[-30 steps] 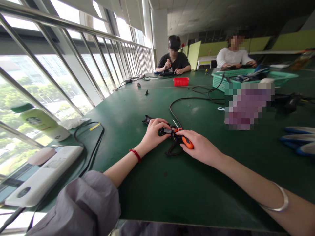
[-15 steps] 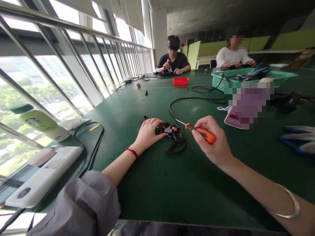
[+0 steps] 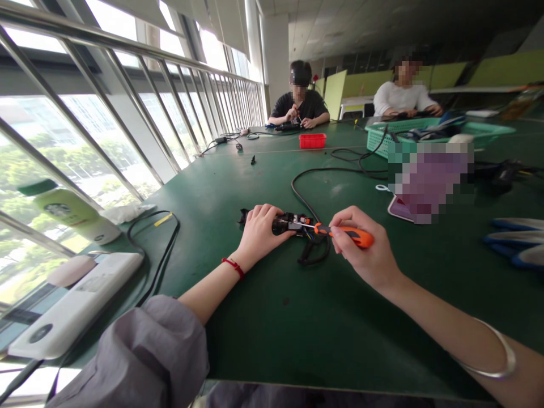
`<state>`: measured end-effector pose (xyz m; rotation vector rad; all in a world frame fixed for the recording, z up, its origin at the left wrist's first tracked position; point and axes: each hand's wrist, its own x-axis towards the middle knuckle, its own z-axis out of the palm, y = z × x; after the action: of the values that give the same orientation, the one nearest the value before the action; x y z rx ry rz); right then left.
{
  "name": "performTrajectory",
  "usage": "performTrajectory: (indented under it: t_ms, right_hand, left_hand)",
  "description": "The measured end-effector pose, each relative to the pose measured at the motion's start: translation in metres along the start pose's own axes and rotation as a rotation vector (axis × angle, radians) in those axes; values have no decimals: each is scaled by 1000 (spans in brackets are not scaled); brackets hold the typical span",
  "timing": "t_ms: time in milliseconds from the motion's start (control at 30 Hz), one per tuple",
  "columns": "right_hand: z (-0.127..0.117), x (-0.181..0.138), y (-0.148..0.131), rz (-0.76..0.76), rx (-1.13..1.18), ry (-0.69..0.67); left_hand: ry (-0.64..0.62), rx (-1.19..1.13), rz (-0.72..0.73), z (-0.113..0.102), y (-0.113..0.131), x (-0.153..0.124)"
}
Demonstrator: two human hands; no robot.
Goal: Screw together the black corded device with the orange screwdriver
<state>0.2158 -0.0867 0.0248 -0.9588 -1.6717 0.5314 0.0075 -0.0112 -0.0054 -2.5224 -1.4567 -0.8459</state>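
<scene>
A small black electronic part [image 3: 290,222] with coloured wires and a black cable lies on the green table [image 3: 297,317]. My left hand [image 3: 260,232] is closed over its left end and holds it down. My right hand [image 3: 363,249] grips an orange-handled screwdriver [image 3: 346,232], whose thin metal shaft points left and touches the part's top. A black cable [image 3: 317,181] runs from the part toward the far side of the table.
At left lie a white power strip [image 3: 72,306], a green bottle [image 3: 70,211] and a looped black cord [image 3: 157,249]. A red tray [image 3: 312,141] and a green basket [image 3: 425,133] stand farther back, blue-and-white gloves [image 3: 516,243] at right. Two people sit at the far end.
My right hand lifted the screwdriver off the part and swung it right, then brought the tip back down onto the part. My left hand stayed on the part, which shifted slightly.
</scene>
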Motion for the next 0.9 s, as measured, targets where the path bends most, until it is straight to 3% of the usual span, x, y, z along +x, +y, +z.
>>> performTrajectory:
  t_ms: [367, 600, 800, 900]
  right_hand:
    - [-1, 1, -2, 13, -23, -42]
    - [-3, 1, -6, -24, -191, 28]
    - [0, -1, 1, -149, -197, 186]
    - [0, -1, 4, -184, -209, 169]
  left_hand:
    - [-5, -12, 24, 0, -3, 0]
    - [3, -26, 105, -3, 4, -1]
    - [25, -31, 171, -5, 8, -1]
    - [20, -36, 169, -5, 7, -1]
